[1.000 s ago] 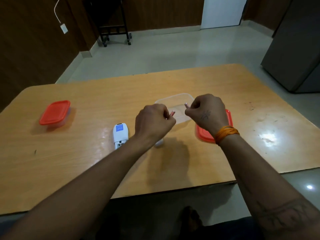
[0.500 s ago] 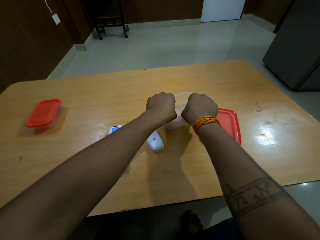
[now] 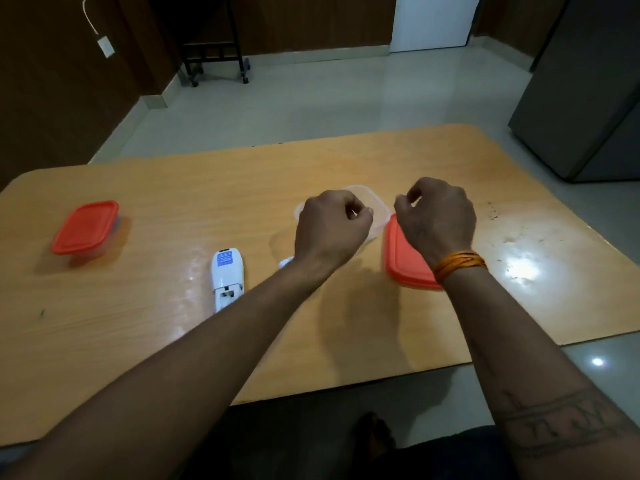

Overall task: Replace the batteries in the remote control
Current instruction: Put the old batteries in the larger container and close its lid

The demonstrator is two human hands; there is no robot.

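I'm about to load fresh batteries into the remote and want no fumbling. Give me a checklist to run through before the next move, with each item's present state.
1. Remote lies back-up on the table, its battery bay uncovered: ok.
2. Bay empty of old cells: cannot tell, too small to see.
3. Batteries in the hands: cannot tell; left hand and right hand are curled shut and hide whatever they hold.
4. Clear container open, its red lid set beside it: ok.
5. Battery cover located: cannot tell; only a white sliver shows by the left wrist.
6. Closed red-lidded box stands well apart from the remote: ok.
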